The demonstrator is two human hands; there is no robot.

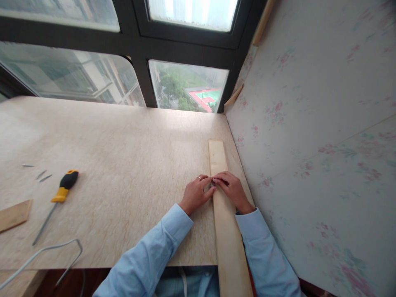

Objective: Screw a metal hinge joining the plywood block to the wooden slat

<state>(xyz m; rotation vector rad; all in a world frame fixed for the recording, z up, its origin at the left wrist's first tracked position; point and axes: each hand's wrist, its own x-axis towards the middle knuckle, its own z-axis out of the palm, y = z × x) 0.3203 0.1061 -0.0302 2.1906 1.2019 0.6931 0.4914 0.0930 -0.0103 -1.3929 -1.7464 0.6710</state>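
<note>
A long pale wooden board [229,239] runs along the wall side of the sill and hangs past its front edge. Over its left edge, my left hand [198,193], with a ring on one finger, is closed in a pinch. My right hand [230,189] rests on the board, its thumb and fingertips meeting the left hand's. Between the fingertips shows a small dark metal piece [212,184], mostly hidden, its exact kind unclear. Off to the left lies a screwdriver [63,185] with a yellow and black handle.
Several thin metal fasteners, screws or nails [45,178], lie at the far left. Near them are a short wooden piece [15,215] and a grey cable [58,245]. A floral-papered wall [297,156] bounds the right; dark-framed windows [185,45] stand behind the stone-patterned sill [133,165].
</note>
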